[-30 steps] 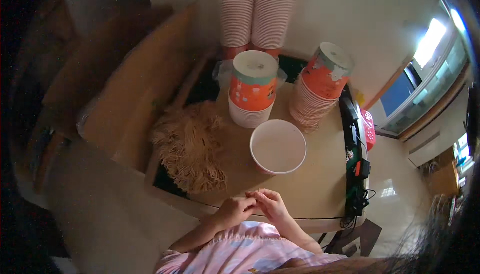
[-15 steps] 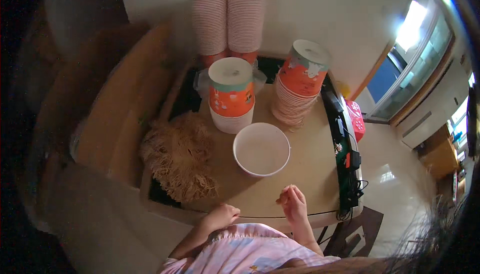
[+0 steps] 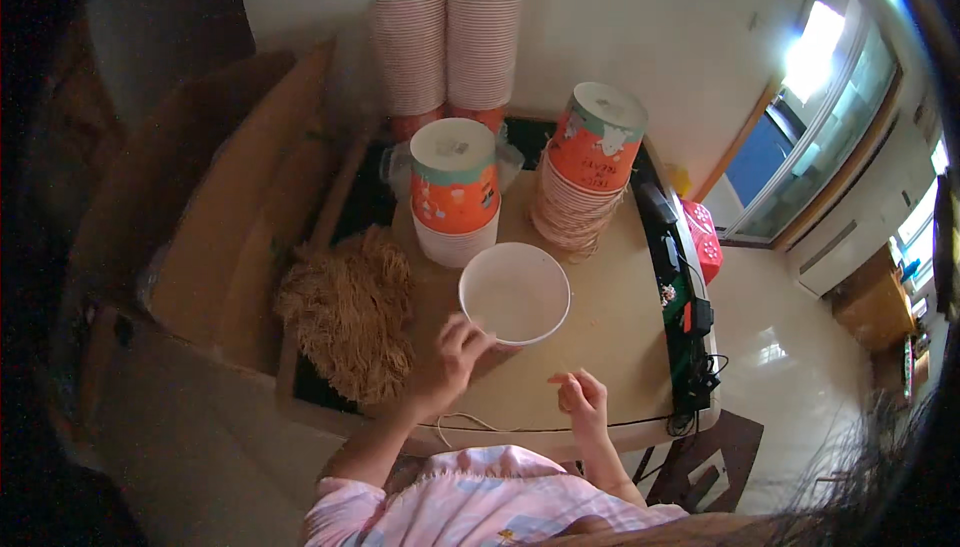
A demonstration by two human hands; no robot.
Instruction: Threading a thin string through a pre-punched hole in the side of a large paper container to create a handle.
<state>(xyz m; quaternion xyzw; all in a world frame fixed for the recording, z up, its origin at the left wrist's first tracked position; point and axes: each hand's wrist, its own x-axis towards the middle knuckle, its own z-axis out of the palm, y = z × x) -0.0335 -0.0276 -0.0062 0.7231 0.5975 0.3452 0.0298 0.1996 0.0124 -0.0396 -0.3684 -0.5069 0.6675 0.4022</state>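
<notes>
Over a tan table (image 3: pixel 622 332) by a pale wall (image 3: pixel 690 37), right fingers (image 3: pixel 590 392) pinch narrowly; blurred left fingers (image 3: pixel 457 340) can't be read.

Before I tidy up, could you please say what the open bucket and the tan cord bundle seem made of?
The open bucket looks like coated paperboard, given its smooth, satiny white inside. The tan cord bundle looks matte and fibrous, perhaps jute or twisted paper, judging by its many thin strands.

Seemingly a home, with glossy pale floor (image 3: pixel 745 347), plain wall (image 3: pixel 690 27), framed glass door (image 3: pixel 857 102), wooden furniture (image 3: pixel 866 287) near bright window (image 3: pixel 918 229)
</notes>
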